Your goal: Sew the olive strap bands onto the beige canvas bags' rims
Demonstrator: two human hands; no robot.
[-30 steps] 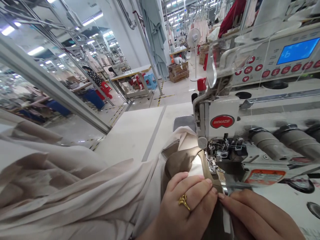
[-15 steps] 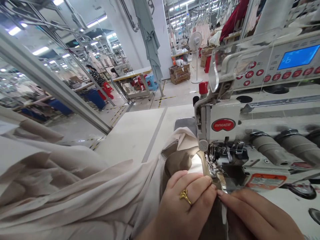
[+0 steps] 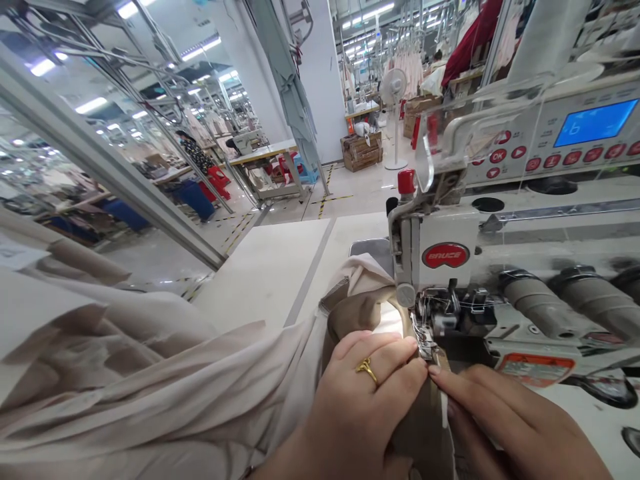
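A beige fabric (image 3: 150, 387) lies bunched across the left and runs under the presser foot (image 3: 425, 337) of a white Bruce overlock sewing machine (image 3: 500, 253). My left hand (image 3: 360, 407), wearing a gold ring, presses its curled fingers down on the darker tan fold of the fabric just before the foot. My right hand (image 3: 505, 427) lies beside it, fingers together and fingertips pinching the fabric's edge right below the foot.
The machine's control panel (image 3: 565, 140) with a blue screen and red buttons stands at the right. A cream worktable (image 3: 280, 267) stretches behind the fabric. Beyond are metal rails, a standing fan (image 3: 393, 113), other sewing tables, a person seated far off, and hanging garments.
Both hands have slid forward with the fabric, closer to the presser foot. The view has tilted slightly.
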